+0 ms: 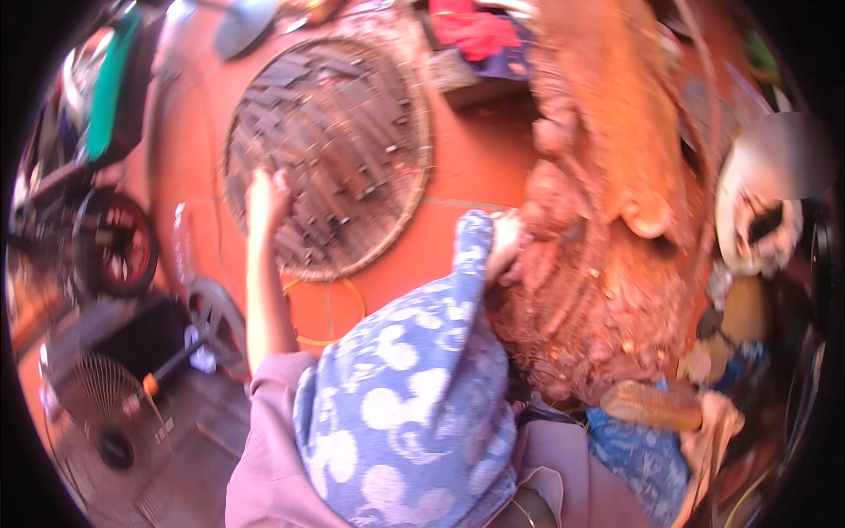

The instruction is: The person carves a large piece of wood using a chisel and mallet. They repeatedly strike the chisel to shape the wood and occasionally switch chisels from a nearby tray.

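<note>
Head view, reddish-brown clay mass [607, 220] at three o'clock, round woven bamboo tray [330, 154] at eleven on the orange floor [475, 158], left hand [267, 198] resting on the tray's rim, grip released, right hand [503, 251] in a blue patterned sleeve [414, 387] pressing the clay, its grip impossible to tell.

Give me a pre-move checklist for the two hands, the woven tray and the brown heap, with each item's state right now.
1. Left hand resting on the round woven tray: ok, the fingers lie on its left part.
2. Grip on the tray: cannot tell, the hand looks flat and blurred.
3. Right hand at the reddish-brown heap: ok, it touches the heap's left edge.
4. What the right hand holds: cannot tell, the blue patterned cloth covers the arm and motion blur hides the fingers.
5. Tray lying flat on the orange floor: ok.
6. Another person close by the heap on the right: not ok, crowded.
</note>
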`<act>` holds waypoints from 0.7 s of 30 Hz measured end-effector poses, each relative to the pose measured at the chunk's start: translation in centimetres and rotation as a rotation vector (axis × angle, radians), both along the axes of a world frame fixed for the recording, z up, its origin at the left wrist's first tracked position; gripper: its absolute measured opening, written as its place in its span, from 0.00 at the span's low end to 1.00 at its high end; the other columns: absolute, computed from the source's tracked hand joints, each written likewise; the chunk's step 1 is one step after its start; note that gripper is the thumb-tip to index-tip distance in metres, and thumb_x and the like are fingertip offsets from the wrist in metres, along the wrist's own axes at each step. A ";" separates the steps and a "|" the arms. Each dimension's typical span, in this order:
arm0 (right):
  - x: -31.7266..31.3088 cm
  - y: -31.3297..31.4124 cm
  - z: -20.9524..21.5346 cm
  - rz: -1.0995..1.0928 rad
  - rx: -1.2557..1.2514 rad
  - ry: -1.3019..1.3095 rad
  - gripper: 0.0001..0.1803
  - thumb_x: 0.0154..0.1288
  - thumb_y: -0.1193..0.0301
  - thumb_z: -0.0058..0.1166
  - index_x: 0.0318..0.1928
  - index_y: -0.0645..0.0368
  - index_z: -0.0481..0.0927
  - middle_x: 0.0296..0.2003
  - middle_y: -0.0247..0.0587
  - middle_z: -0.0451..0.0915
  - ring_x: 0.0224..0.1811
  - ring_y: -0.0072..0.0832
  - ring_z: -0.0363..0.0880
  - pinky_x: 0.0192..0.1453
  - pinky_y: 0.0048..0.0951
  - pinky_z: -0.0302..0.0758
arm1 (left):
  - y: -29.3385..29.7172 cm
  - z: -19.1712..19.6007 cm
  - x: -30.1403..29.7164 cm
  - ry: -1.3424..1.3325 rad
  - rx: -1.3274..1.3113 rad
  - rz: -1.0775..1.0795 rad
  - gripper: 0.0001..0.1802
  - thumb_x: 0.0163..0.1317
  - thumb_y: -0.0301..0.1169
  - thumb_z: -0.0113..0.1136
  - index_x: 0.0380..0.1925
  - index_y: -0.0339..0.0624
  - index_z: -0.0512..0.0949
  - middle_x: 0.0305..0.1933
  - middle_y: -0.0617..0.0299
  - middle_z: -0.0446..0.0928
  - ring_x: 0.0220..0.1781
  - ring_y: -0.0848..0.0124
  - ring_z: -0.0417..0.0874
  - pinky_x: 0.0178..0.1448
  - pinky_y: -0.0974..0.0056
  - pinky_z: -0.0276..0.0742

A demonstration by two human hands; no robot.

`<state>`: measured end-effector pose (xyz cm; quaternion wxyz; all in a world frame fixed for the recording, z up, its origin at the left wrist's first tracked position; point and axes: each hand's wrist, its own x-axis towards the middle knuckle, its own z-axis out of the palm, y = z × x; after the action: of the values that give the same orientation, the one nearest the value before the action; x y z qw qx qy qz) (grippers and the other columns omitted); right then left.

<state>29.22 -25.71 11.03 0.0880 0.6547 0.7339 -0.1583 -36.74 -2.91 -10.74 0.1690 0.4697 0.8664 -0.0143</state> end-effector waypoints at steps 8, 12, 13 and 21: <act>-0.9 2.0 0.8 -0.124 -0.250 -0.092 0.12 0.53 0.65 0.63 0.36 0.54 0.75 0.31 0.49 0.78 0.38 0.54 0.78 0.42 0.49 0.72 | -8.5 -6.1 -1.2 -0.012 0.044 0.193 0.35 0.66 0.53 0.61 0.55 0.28 0.73 0.46 0.32 0.82 0.53 0.44 0.85 0.58 0.50 0.78; -1.3 1.9 1.0 -0.112 -0.207 -0.207 0.11 0.55 0.66 0.61 0.38 0.53 0.77 0.31 0.49 0.79 0.39 0.56 0.79 0.44 0.50 0.74 | -6.8 -6.8 0.9 -0.235 0.106 0.283 0.33 0.67 0.52 0.62 0.55 0.30 0.74 0.38 0.40 0.84 0.38 0.52 0.90 0.45 0.56 0.83; -1.6 2.2 1.4 -0.162 -0.245 -0.211 0.11 0.56 0.66 0.60 0.38 0.52 0.77 0.32 0.49 0.80 0.39 0.57 0.80 0.43 0.50 0.75 | -6.3 -7.1 0.8 -0.298 0.117 0.307 0.33 0.67 0.52 0.62 0.55 0.30 0.74 0.37 0.41 0.84 0.36 0.53 0.90 0.44 0.57 0.83; -0.3 1.2 0.0 -0.205 -0.234 0.023 0.14 0.52 0.62 0.61 0.33 0.58 0.77 0.28 0.54 0.76 0.34 0.57 0.77 0.39 0.49 0.72 | -4.9 -7.7 -1.1 0.101 0.010 0.069 0.20 0.52 0.37 0.66 0.40 0.32 0.85 0.43 0.37 0.84 0.51 0.46 0.86 0.57 0.50 0.81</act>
<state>28.89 -24.54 11.08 0.1388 0.7097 0.6406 -0.2584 -37.80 -7.81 -18.42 0.1230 0.4390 0.8896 -0.0281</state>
